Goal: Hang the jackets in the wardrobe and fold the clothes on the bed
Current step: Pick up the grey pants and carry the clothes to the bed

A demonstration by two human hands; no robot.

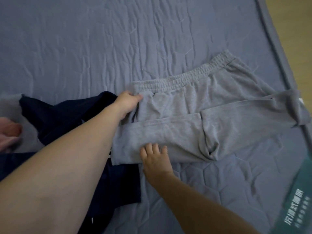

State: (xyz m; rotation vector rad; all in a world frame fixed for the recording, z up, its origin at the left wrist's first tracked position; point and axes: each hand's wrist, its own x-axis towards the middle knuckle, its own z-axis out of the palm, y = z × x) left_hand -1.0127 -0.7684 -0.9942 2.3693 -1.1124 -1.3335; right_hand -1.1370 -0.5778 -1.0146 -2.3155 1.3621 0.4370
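The sweatpants [194, 105] are plain light grey all over, waistband included. The bed cover [84, 48] is a dusty blue-grey, stitched in a quilted pattern of irregular cells, with a slightly darker piped edge. The garment [64, 115] beside the sweatpants is dark navy, almost black, with short white stripes showing at its edge. A pink cloth [8, 134] shows at the left border. The green bag [297, 196] carries pale lettering. The floor [295, 22] is tan.
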